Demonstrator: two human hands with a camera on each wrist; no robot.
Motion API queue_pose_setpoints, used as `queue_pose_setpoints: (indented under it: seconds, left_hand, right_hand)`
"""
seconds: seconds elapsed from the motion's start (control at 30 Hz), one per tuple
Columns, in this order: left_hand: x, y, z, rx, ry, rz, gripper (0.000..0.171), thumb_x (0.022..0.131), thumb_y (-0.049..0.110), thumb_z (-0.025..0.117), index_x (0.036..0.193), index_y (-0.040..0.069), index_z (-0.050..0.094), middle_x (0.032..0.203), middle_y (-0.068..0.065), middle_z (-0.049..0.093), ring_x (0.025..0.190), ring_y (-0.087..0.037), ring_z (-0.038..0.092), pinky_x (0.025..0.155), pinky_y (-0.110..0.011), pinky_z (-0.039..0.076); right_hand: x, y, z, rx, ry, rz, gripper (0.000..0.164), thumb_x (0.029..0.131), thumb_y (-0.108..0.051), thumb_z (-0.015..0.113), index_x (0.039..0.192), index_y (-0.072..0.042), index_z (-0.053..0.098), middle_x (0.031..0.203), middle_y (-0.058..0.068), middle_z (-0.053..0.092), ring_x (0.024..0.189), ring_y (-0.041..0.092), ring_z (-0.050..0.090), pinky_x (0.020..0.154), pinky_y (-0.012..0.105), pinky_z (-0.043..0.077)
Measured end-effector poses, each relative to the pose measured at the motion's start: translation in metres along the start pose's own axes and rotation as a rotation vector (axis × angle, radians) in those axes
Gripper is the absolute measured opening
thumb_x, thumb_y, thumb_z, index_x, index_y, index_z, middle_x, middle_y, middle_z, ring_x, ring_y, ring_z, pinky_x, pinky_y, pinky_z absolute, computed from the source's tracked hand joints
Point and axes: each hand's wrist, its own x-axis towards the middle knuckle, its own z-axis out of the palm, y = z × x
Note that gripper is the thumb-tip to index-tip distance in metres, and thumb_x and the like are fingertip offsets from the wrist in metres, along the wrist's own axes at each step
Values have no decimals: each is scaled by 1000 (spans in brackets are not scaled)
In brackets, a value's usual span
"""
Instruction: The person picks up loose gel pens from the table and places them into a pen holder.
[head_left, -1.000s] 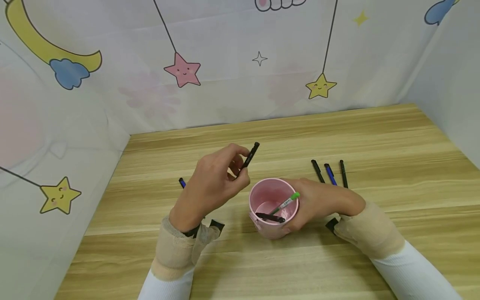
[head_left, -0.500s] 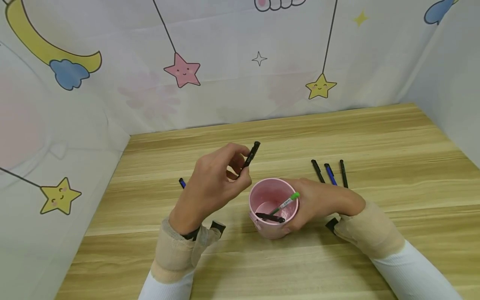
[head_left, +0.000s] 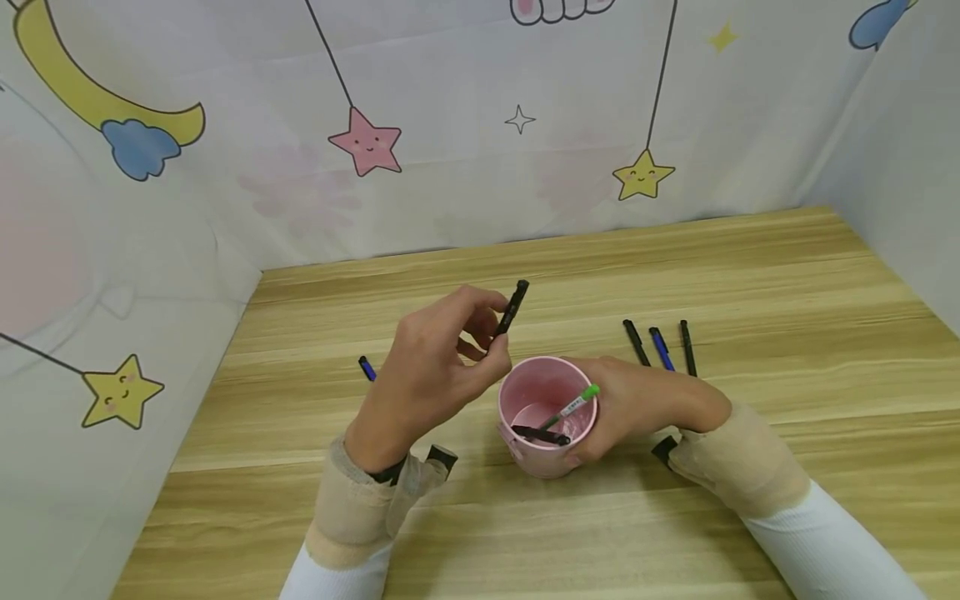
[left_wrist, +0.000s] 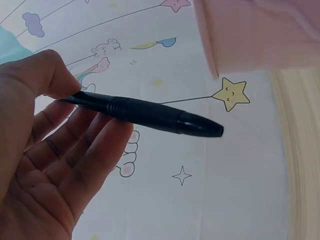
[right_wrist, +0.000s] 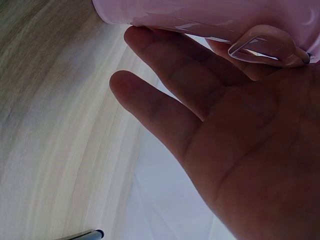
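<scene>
In the head view my left hand [head_left: 438, 358] pinches a black pen [head_left: 514, 305] between thumb and fingertips, beside and above the rim of a pink bucket [head_left: 546, 463]. The left wrist view shows the same pen [left_wrist: 155, 115] pointing away from the fingers, its tip free. My right hand [head_left: 637, 400] holds the bucket from its right side; in the right wrist view some fingers lie against its wall, by a small looped lug [right_wrist: 272, 47]. Within the bucket lean a pen with a green end [head_left: 577, 402] and a dark pen [head_left: 542, 435].
To the right, behind my right hand, lie a black pen [head_left: 635, 340], a blue pen [head_left: 661, 347] and another black pen [head_left: 687, 347]. A blue pen [head_left: 367, 367] shows partly behind my left hand. A printed cloth [head_left: 465, 192] hangs at the wooden table's [head_left: 787, 275] back edge.
My left hand has shifted slightly right, carrying the black pen closer to the bucket's rim. The right hand and the bucket have stayed in place.
</scene>
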Motion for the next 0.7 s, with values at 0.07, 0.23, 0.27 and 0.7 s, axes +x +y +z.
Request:
queue_pose_setpoints:
  seconds: [0.07,0.23,0.27,0.7]
  left_hand:
    - [1,1,1,-7,5,2,24,78,7,57,102,7,56,75,5,57,68,5,51,56,-17,51]
    - [2,3,2,-34,24,2,24,79,8,59,103,7,57,75,5,57,68,4,52,55,-17,52]
    - [2,3,2,-42,26,1,24,79,8,59,103,7,57,75,5,58,68,4,52,55,-17,52]
    - [4,7,11,-227,37,-11,23,80,7,60,103,6,57,77,2,60,69,-2,56,55,-19,53]
  right_hand:
    - [0,0,0,-4,-1,2,78,60,-16,86,128,-8,48,116,1,59,106,20,52,92,51,43]
    - [0,0,0,-6,2,-2,79,60,-18,86,128,-9,47,116,0,58,106,19,52,92,50,44]
    - [0,1,0,-3,0,-7,79,60,-18,86,128,-9,47,117,0,58,106,20,52,92,51,44]
    - [1,18,0,5,-26,35,79,60,-22,87,128,-19,47,118,1,59,105,18,53,92,44,45]
